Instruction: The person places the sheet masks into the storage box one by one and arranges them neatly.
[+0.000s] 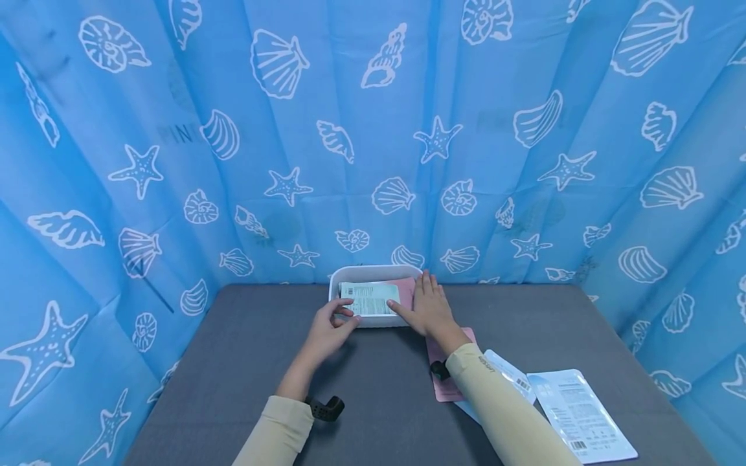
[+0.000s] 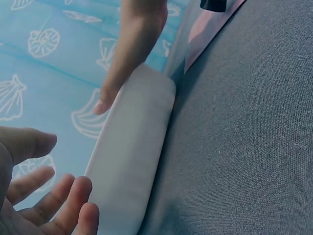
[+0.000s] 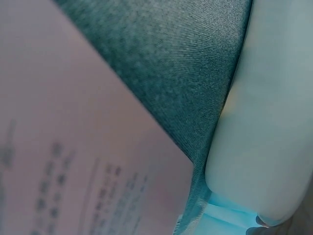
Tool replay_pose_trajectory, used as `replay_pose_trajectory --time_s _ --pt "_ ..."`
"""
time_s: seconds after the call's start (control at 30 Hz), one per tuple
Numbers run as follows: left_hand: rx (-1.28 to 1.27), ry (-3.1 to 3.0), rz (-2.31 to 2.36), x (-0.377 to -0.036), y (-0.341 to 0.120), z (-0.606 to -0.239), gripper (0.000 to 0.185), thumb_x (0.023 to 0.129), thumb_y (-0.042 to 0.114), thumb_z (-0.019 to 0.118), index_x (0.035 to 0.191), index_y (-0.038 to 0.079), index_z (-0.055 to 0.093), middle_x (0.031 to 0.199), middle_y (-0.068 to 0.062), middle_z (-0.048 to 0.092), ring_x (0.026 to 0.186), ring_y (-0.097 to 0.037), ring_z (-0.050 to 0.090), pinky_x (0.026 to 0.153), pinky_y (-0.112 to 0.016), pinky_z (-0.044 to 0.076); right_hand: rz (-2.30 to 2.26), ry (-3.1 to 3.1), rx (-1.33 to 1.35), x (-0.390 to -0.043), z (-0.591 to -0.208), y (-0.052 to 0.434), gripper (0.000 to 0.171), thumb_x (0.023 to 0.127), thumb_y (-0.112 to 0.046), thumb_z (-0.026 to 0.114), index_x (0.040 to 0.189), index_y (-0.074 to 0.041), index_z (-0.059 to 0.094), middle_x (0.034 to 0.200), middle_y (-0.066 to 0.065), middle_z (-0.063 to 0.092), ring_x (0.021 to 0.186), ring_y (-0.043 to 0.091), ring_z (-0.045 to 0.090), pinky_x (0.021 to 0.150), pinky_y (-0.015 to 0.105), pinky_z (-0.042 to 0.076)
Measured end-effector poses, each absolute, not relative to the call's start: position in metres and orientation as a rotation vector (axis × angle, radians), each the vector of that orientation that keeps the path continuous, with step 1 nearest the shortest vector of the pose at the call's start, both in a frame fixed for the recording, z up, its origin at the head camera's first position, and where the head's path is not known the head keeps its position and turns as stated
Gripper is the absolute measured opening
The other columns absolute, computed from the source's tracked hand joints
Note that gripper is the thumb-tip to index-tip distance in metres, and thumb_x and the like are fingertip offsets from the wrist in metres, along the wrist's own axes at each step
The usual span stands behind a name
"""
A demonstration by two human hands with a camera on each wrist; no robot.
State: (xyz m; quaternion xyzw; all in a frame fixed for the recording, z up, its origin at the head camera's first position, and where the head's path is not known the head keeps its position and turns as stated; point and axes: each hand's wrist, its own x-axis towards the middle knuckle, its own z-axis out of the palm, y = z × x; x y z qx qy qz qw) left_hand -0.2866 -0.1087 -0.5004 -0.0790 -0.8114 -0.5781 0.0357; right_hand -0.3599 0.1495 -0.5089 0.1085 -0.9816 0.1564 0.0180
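A white plastic bin [image 1: 375, 321] stands at the far edge of the table. Inside it a pale green printed packet [image 1: 370, 299] lies on top of a pink packet [image 1: 406, 291]. My left hand [image 1: 331, 330] is at the bin's front left, fingers loosely bent and spread by the rim, with nothing between them in the left wrist view. Along the bin's right end lies my right hand [image 1: 431, 307], its fingers straight and its thumb reaching over the front rim. In the right wrist view, fingertips [image 3: 298, 223] show at the corner of the bin.
To the right on the grey table [image 1: 379, 401] lie a pink packet [image 1: 445, 387], partly under my right forearm, a pale blue packet [image 1: 507, 369] and a white-and-blue packet [image 1: 583, 414]. A blue shell-patterned curtain [image 1: 361, 162] hangs close behind the bin.
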Motion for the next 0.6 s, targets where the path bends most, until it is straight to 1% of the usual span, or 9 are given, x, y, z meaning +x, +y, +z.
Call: replay_pose_trajectory --time_s 0.13,0.4,0.47,0.6 --pt "-0.254 -2.483 -1.769 -0.284 -0.112 -0.5 0.043 0.101 0.017 0.074 0.141 0.003 0.063 0.115 -0.014 0.069 0.082 -0.019 0.068 0.068 -0.027 0.053 0.467 -3.043 0.348 -0.36 -0.51 0.149 0.121 0.096 -0.085 0.039 0.165 0.01 0.013 0.176 0.03 0.004 0.164 0.048 0.008 0.133 0.059 0.013" --pt "-0.268 -2.47 -1.773 -0.276 -0.122 -0.499 0.039 0.101 0.012 0.073 0.138 0.001 0.065 0.113 -0.014 0.069 0.088 -0.033 0.068 0.067 -0.026 0.052 0.49 -3.057 0.355 -0.357 -0.506 0.148 0.118 0.097 -0.083 0.041 0.167 0.006 0.01 0.176 0.029 0.002 0.163 0.052 0.008 0.132 0.061 0.013" --pt "-0.26 -2.471 -1.76 -0.274 -0.125 -0.499 0.038 0.101 0.011 0.072 0.137 0.002 0.066 0.112 -0.013 0.069 0.088 -0.033 0.066 0.068 -0.026 0.052 0.513 -3.054 0.366 -0.355 -0.504 0.148 0.116 0.098 -0.082 0.042 0.167 0.006 0.011 0.175 0.031 0.003 0.162 0.053 0.008 0.132 0.063 0.013" --pt "-0.241 -2.483 -1.729 -0.274 -0.13 -0.497 0.036 0.101 0.013 0.072 0.135 0.003 0.067 0.112 -0.012 0.069 0.086 -0.027 0.065 0.07 -0.028 0.052 0.514 -3.046 0.366 -0.353 -0.502 0.148 0.111 0.099 -0.078 0.043 0.168 0.004 0.013 0.175 0.032 0.007 0.161 0.055 0.011 0.131 0.064 0.015"
